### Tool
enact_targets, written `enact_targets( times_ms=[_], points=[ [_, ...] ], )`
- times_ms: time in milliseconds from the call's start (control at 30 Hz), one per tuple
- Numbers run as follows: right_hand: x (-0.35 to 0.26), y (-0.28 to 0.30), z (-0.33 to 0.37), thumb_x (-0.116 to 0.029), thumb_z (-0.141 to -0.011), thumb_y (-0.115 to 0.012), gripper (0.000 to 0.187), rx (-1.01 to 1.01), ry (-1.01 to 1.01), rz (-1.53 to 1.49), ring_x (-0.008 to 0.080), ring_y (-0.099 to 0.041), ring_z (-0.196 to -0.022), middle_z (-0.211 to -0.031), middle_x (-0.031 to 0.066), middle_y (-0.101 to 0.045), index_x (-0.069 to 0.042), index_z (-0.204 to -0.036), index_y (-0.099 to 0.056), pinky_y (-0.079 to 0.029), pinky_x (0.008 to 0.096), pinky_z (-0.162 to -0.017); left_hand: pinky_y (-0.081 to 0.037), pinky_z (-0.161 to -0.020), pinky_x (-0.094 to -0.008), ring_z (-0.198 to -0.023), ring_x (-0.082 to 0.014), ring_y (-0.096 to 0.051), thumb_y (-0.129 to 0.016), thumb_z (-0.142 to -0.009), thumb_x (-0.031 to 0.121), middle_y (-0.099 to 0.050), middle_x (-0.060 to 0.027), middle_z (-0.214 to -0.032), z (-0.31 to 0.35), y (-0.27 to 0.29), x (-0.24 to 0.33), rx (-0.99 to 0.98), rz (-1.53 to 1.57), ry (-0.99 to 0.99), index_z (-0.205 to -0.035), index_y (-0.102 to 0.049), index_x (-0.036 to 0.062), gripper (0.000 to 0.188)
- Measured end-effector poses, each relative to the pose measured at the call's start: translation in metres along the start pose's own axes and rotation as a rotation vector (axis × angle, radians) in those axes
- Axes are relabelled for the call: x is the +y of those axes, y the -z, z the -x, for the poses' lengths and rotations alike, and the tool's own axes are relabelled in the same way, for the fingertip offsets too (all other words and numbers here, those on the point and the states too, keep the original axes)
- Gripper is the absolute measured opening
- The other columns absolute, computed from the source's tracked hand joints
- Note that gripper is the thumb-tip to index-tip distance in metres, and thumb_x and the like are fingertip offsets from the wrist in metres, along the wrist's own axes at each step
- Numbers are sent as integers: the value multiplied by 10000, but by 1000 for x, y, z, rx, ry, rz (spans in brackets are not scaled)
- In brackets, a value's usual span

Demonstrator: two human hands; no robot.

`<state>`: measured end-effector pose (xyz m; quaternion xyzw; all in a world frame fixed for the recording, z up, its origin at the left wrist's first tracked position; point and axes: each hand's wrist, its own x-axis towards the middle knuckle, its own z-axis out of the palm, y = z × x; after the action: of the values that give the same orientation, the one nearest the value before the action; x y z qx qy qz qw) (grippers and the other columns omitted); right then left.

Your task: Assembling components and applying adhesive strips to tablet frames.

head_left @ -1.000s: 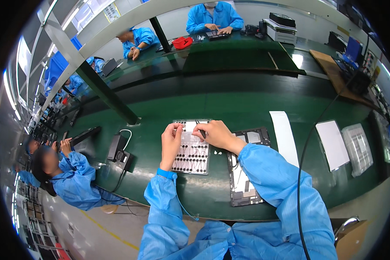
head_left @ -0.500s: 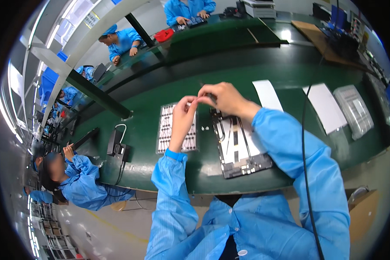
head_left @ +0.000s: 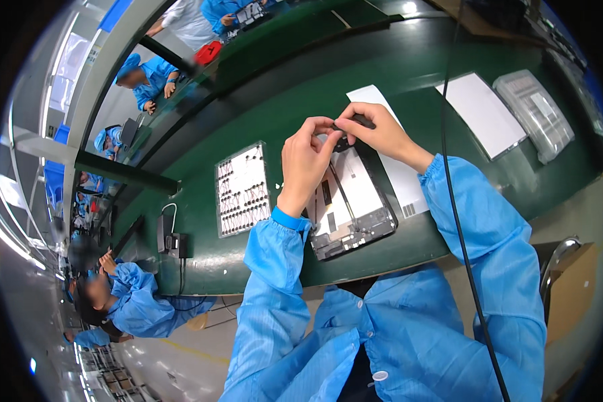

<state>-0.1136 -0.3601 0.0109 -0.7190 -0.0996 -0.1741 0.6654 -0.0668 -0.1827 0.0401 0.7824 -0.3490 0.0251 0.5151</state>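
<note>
My left hand [head_left: 307,161] is closed in a pinch above the far end of an opened tablet-like device [head_left: 382,224]. Whatever its fingertips grip is too small or too hidden to make out. My right hand [head_left: 380,134] meets it there, fingers closed round a dark, slim object [head_left: 363,120] whose kind I cannot tell. Inside its black frame the device shows a white panel, dark strips and a cable, with circuit parts along the near edge. Left of my left hand lies a clear tray [head_left: 242,218] of small black-ended cable parts in rows.
White sheets [head_left: 403,177] [head_left: 482,114] and a clear plastic case [head_left: 534,115] lie to the right on the green table [head_left: 285,264]. A black adapter [head_left: 172,240] sits at left. A black cable [head_left: 450,194] hangs before my right arm. Co-workers sit at left and across.
Both hands have moved from between the tray and the device to over the device's far end. My view has shifted, and more of the tray shows.
</note>
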Motion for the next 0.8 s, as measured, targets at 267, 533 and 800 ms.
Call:
enact_targets(
  times_ms=[267, 533, 800],
  points=[
    [5, 3, -2, -237, -970, -660, 232, -59, -65, -8, 66, -583, -624, -672, 10, -627, -24, -880, -649, -422, 232, -575, -470, -563, -302, -567, -186, -604, -785, -815, 121, -721, -9, -823, 4, 5, -16, 220, -459, -433, -886, -740, 102, 86],
    [26, 15, 5, -267, -857, -764, 246, -27, -40, 562, 143, -589, -641, -700, 33, -639, -76, -888, -612, -433, 292, -602, -482, -554, -303, -567, -189, -615, -757, -843, 179, -696, -42, -780, 9, 7, -29, 46, -368, -111, -838, -735, 82, 100],
    [37, 16, 4, -239, -872, -740, 217, 33, -14, 596, 188, -612, -629, -682, 58, -647, -69, -910, -609, -449, 320, -598, -506, -617, -375, -685, -265, -665, -719, -845, 164, -649, -52, -789, 7, -8, -32, -70, -544, -313, -800, -704, 76, 100]
  ],
)
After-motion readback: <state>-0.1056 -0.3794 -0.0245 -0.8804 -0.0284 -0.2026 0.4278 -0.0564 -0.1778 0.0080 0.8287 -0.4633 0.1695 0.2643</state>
